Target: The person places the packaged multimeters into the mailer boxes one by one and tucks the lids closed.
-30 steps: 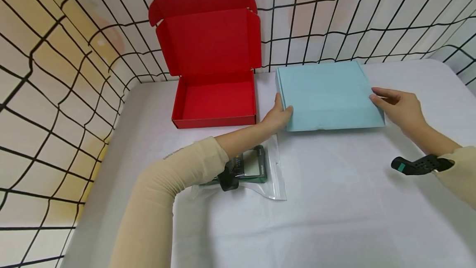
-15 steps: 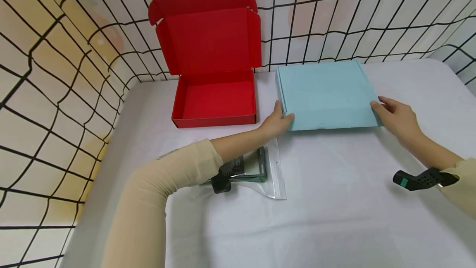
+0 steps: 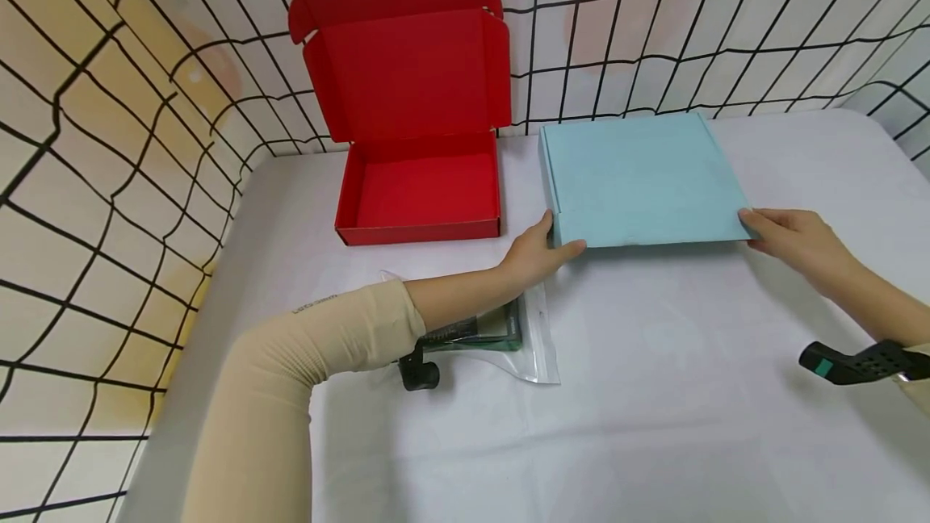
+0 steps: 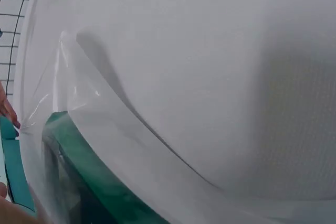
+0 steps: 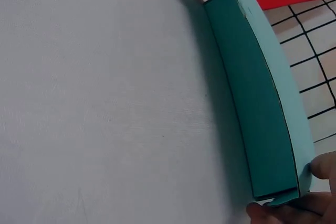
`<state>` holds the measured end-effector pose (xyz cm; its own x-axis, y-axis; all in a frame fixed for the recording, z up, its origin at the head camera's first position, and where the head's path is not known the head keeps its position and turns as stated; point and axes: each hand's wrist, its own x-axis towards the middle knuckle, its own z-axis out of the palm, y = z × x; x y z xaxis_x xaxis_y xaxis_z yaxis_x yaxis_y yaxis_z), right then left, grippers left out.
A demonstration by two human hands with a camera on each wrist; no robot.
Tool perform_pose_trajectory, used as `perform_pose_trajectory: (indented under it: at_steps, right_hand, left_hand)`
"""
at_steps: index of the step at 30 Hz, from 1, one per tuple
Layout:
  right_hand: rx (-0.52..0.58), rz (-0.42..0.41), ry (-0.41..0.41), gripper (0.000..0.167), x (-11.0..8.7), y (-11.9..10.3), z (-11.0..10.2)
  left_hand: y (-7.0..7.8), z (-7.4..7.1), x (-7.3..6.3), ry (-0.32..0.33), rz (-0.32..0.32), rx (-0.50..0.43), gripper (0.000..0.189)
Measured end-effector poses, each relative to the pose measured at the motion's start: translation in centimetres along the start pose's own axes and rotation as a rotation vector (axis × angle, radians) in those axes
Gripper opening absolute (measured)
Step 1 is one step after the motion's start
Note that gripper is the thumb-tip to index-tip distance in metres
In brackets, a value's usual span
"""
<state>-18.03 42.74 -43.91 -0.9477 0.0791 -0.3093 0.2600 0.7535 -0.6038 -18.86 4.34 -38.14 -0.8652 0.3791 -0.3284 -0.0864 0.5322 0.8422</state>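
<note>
A light blue cardboard mailer box (image 3: pixel 647 180) lies at the back right of the table, lid down. My left hand (image 3: pixel 534 255) holds its front left corner, thumb at the front and fingers along the side. At the front right corner my right hand (image 3: pixel 799 242) pinches the lid's edge between thumb and fingers. The right wrist view shows the lid slightly raised over the box's front wall (image 5: pixel 257 98), with the right thumb (image 5: pixel 321 165) on top and fingers below. In the left wrist view only a strip of the box (image 4: pixel 18 174) shows.
An open red mailer box (image 3: pixel 425 188) stands to the left, lid upright. Beneath my left forearm lies a clear plastic bag (image 3: pixel 543 349) with a dark green-edged package (image 3: pixel 508 328) inside, partly hidden. Black wire mesh (image 3: pixel 617 47) borders the table behind and at left.
My right hand has slid down the box's right side to its front corner and now pinches the lid edge. My left hand has shifted slightly toward the front at the left corner.
</note>
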Motion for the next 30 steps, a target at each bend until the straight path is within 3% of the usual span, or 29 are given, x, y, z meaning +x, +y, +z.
perform_pose_trajectory:
  at_steps: [5, 10, 19, 27, 30]
  right_hand:
    - [-0.007, 0.013, -0.019, 0.088, 0.9, 1.7, -0.3]
    - [0.025, 0.013, -0.069, 0.089, 1.2, 1.9, -1.1]
    - [0.11, -0.008, -0.149, 0.07, -2.1, -3.8, -2.2]
    - [0.018, 0.027, -0.065, 0.085, -3.1, -5.0, -1.7]
    - [-0.041, -0.014, 0.022, 0.082, -1.9, -3.2, -1.0]
  left_hand:
    - [-0.2, -0.1, -0.2, 0.092, 0.033, -0.11, 0.071]
    - [-0.2, -0.2, -0.4, 0.144, 0.046, -0.173, 0.064]
    - [-0.1, -0.3, -0.1, 0.2, 0.047, -0.116, 0.06]
    - [-0.7, -0.2, 0.3, 0.229, 0.058, -0.032, 0.057]
    - [-0.7, -0.2, 0.6, 0.233, 0.055, 0.007, 0.059]
